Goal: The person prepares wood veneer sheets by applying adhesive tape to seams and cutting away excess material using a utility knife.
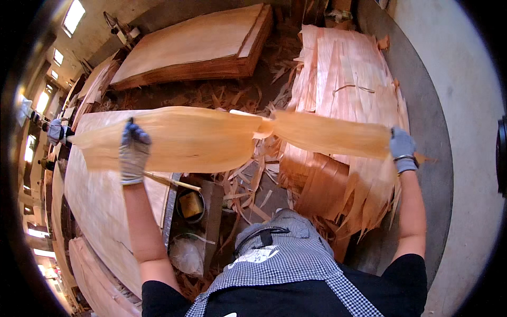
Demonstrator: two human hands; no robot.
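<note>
You hold the veneer strip [211, 138] level, its long axis from 9 to 3 o'clock. Your left hand [133, 153] has its fingers closed on the wide end. Your right hand [403, 150] grips the narrow end, fingers closed.

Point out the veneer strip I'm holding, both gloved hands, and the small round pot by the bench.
veneer strip [190, 138], head view, broad left half.
left hand [133, 153], head view, glove back.
right hand [403, 149], head view, glove back.
round pot [190, 205], head view, yellowish inside.

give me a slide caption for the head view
Gloved left hand and right hand hold a wood veneer strip stretched above veneer stacks.
</note>
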